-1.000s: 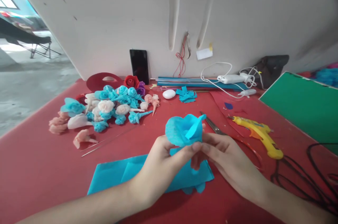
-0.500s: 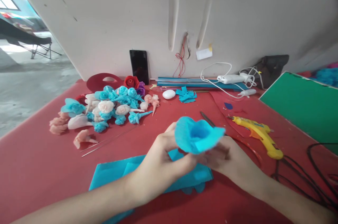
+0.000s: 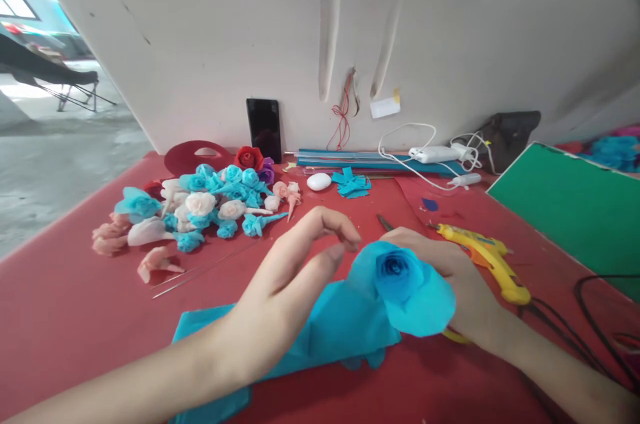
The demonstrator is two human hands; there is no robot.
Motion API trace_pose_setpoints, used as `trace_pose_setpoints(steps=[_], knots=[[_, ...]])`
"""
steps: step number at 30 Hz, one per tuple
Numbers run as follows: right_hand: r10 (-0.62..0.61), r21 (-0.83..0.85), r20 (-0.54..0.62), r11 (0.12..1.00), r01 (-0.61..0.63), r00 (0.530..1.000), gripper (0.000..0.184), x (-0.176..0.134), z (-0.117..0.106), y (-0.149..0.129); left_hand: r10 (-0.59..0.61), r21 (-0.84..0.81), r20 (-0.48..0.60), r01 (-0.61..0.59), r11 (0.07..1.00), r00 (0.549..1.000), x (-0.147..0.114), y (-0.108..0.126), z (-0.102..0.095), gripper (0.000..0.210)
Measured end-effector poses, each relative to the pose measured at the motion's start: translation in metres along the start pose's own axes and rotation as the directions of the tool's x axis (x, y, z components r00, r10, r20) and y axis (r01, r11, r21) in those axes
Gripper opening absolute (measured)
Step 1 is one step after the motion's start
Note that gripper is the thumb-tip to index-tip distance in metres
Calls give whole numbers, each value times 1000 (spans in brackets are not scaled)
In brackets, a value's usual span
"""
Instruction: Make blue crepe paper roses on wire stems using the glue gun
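My right hand (image 3: pixel 460 277) is closed on a blue paper flower (image 3: pixel 400 281), which has a tightly rolled dark centre and wide outer petals facing me. The flower hides those fingertips. My left hand (image 3: pixel 295 277) is just left of the flower, apart from it, with thumb and curled fingers separated and nothing between them. Under both lies a folded sheet of blue paper (image 3: pixel 330 331) on the red table. A dark pointed metal tip (image 3: pixel 384 223) sticks out beyond my right hand, and a yellow curved piece (image 3: pixel 455 336) shows below it.
A yellow glue gun (image 3: pixel 493 261) with a black cord lies at right beside a green board (image 3: pixel 565 211). Many blue, white and pink paper flowers (image 3: pixel 200 204) are heaped at left. A phone (image 3: pixel 264 129), white egg-shaped object (image 3: pixel 319 182), blue strips (image 3: pixel 351 183) and white cables stand behind.
My left hand has let go of the flower and moved slightly left. My right hand has tilted the flower toward me and moved it right and down, so its rolled centre shows.
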State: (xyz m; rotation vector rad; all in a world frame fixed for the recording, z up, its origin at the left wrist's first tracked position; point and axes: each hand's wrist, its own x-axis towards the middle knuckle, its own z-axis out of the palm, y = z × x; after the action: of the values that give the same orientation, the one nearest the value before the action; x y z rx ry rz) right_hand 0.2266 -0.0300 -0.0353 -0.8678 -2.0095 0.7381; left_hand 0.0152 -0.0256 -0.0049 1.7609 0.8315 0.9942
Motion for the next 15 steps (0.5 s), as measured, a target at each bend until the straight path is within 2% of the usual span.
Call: trace_pose_setpoints(steps=[1,3,6,8,10,15], knots=[[-19,-26,1,999,19,1000,12,-1,0,1,-32,8,20,32,999,999,1,4,-2,17],[-58,-88,1,994,57,998,18,-1,1,2,-11,74,89,4,997,996,2,10,-5,21],[-119,-180,18,976,120,993,27,-2,1,3,137,212,155,-169,963,978,3,14,-5,14],[-151,-231,30,961,154,988,29,-1,0,3,247,301,158,-285,910,956,2,12,-1,10],[-176,-276,38,944,179,984,31,-1,-1,2,311,372,161,-349,860,937,0,9,2,11],[-237,-398,85,883,251,968,31,0,-5,-1,321,426,191,-373,824,928,-1,6,6,13]])
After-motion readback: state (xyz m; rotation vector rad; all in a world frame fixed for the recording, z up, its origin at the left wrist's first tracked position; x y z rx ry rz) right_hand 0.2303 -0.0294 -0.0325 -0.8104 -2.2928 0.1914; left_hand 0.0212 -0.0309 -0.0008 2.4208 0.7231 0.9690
